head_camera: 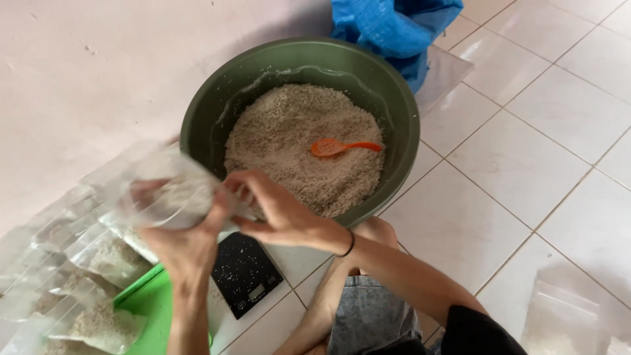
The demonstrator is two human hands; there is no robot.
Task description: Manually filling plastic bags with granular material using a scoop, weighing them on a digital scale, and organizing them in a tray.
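Above black scale [245, 273], both hands [227, 220] clamped on filled clear bag [172, 195], wrists crossed.

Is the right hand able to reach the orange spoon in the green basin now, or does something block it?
Probably yes. The orange spoon lies uncovered on the rice, with open space between it and the right hand. But that hand and the left hand are both busy gripping a clear plastic bag, so it must let go first.

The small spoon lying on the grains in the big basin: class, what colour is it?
Orange; the spoon shows best in the head view, the only one.
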